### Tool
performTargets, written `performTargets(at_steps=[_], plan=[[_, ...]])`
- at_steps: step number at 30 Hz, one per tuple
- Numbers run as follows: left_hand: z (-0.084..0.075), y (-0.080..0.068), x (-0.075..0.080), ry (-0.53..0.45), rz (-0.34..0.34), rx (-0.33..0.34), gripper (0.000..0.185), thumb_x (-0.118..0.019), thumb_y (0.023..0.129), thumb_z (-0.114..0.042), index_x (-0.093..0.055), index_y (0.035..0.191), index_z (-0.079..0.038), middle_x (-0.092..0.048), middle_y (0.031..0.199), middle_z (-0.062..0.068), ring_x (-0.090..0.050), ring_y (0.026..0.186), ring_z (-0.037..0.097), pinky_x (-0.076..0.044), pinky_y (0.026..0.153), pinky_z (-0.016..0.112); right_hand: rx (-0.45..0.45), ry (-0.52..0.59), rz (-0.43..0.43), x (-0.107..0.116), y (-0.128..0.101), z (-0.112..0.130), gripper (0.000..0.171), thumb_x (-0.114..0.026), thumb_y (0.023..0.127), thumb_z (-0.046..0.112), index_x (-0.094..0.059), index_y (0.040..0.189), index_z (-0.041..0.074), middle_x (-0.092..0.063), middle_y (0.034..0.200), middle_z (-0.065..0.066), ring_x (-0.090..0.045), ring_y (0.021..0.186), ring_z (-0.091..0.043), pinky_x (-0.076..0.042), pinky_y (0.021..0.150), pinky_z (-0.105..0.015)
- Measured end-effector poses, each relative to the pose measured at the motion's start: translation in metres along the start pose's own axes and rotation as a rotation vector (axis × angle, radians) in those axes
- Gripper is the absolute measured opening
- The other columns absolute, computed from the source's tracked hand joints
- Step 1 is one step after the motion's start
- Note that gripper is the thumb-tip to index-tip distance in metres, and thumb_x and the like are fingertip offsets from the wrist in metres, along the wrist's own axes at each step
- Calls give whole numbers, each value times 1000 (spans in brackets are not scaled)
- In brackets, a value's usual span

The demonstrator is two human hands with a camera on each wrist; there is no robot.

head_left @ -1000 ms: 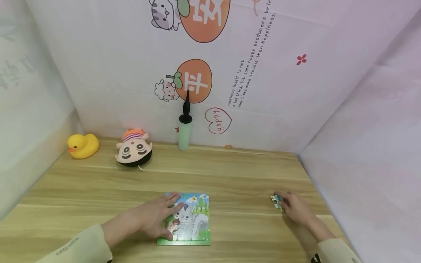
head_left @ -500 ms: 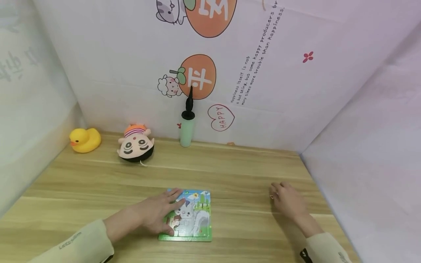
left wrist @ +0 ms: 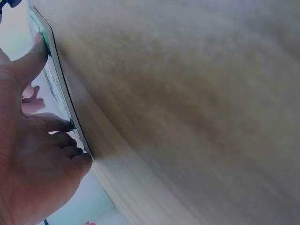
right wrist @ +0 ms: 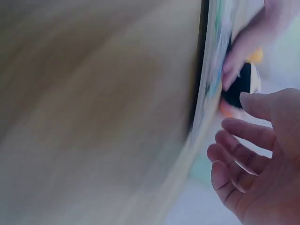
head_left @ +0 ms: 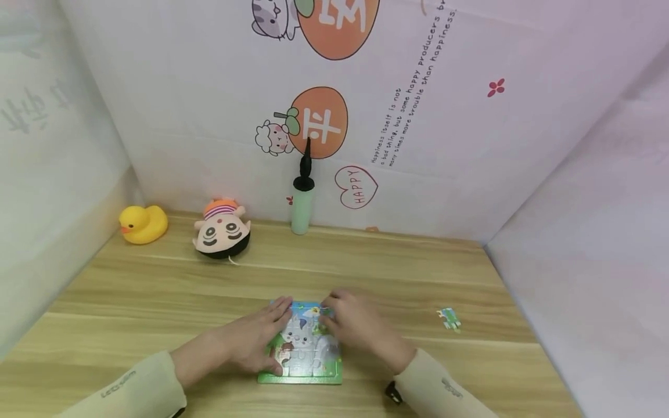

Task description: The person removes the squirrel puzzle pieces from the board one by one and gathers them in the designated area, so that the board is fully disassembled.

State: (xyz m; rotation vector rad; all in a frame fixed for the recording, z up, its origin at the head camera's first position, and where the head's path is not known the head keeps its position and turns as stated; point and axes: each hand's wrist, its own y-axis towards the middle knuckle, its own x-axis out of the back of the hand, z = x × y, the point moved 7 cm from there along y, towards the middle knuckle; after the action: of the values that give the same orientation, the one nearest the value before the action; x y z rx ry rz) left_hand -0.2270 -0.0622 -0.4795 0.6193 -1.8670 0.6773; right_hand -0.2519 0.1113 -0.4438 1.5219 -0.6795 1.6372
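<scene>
A square jigsaw puzzle point(head_left: 300, 354) with a grey squirrel picture and a green border lies on the wooden table. My left hand point(head_left: 256, 339) rests across its left side, thumb near the bottom edge and fingers towards the top. In the left wrist view the thumb and fingertips of this left hand point(left wrist: 42, 140) touch the board's rim. My right hand point(head_left: 360, 322) is over the puzzle's upper right corner. Its fingers are loosely bent with nothing between them in the right wrist view, where the right hand point(right wrist: 262, 164) looks apart from the board. Loose puzzle pieces point(head_left: 449, 319) lie to the right.
Along the back edge of the table point(head_left: 387, 267) are a yellow rubber duck point(head_left: 144, 224), a plush doll point(head_left: 222, 229) lying upside down, and a pale green hand pump point(head_left: 301, 209) with a black nozzle. White printed sheets hang behind and at both sides.
My right hand has let go of the puzzle pieces at the right and moved left to the puzzle's upper right corner. The left hand has stayed on the puzzle. The head view has shifted slightly.
</scene>
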Motion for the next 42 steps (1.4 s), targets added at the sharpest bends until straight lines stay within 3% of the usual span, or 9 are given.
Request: performTargets(at_steps=[7, 14, 25, 35, 42], plan=[[-1, 1, 1, 16, -10, -3, 114, -80, 80, -60, -31, 159, 7, -16, 173, 26, -20, 162, 40, -26, 132, 51, 16, -132, 83, -17, 4, 20, 48, -74, 93, 51, -79, 116, 10, -71, 110, -5, -66, 96, -16, -61, 76, -28], [-2, 0, 4, 35, 4, 11, 115, -81, 79, -60, -32, 158, 8, -18, 172, 26, -20, 162, 41, -27, 132, 51, 18, -192, 71, -17, 6, 27, 45, -77, 89, 54, -81, 102, 12, -71, 103, -3, -63, 88, -14, -59, 69, -24], [-2, 1, 5, 29, 15, 19, 115, -82, 78, -60, -34, 157, 8, -20, 172, 26, -21, 162, 40, -27, 132, 51, -14, -158, 41, -16, 11, 30, 43, -84, 82, 49, -80, 96, 9, -67, 90, 0, -56, 77, -10, -54, 67, -20], [-2, 1, 3, 28, 24, 27, 116, -82, 78, -60, -32, 158, 8, -19, 172, 26, -21, 162, 41, -27, 132, 50, -103, -124, 100, -23, 11, 22, 54, -83, 82, 54, -73, 108, 7, -68, 101, -2, -64, 89, -14, -61, 77, -27], [-4, 2, 3, 87, 50, 24, 114, -77, 82, -64, -32, 158, 7, -19, 173, 25, -20, 163, 38, -26, 133, 48, -126, -72, 116, -24, 13, 18, 51, -84, 81, 52, -70, 105, 10, -66, 98, 1, -61, 85, -12, -58, 73, -25]])
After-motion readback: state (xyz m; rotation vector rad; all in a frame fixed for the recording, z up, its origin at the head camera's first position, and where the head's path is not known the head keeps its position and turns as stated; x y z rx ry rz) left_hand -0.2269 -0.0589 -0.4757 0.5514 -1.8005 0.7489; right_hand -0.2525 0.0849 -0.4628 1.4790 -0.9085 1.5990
